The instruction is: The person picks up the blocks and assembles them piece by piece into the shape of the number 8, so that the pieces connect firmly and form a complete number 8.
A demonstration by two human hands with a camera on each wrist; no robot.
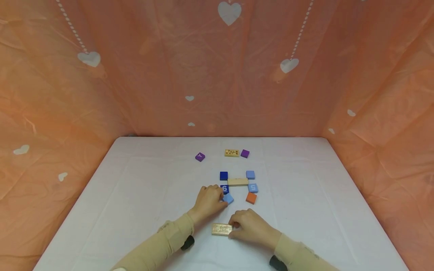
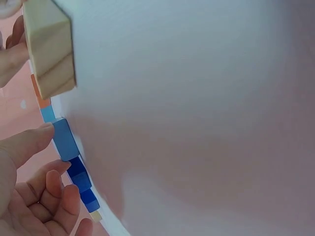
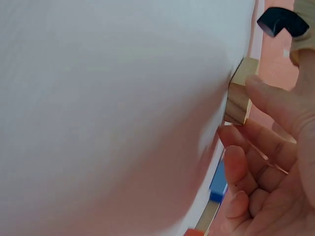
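Low on the white table, my left hand (image 1: 209,200) pinches a light blue block (image 1: 228,198) between thumb and forefinger. In the left wrist view, the thumb lies at one end of this blue block (image 2: 66,139) and a fingertip at the other. A dark blue block (image 1: 225,189) marked like a 9 or 6 sits just beyond it. Nearer the front, my right hand (image 1: 252,227) grips the right end of a wooden domino-like block (image 1: 222,229) with a patterned top. The right wrist view has thumb and finger on opposite sides of that wooden block (image 3: 239,96), which rests on the table.
A plain wooden block (image 1: 238,182) lies between blue blocks, with a block marked 5 (image 1: 252,188) on its right. An orange block (image 1: 251,198) sits below that. Farther back are a patterned wooden block (image 1: 232,153) and two purple blocks, one marked Y (image 1: 200,157). Orange cloth (image 1: 217,75) surrounds the table.
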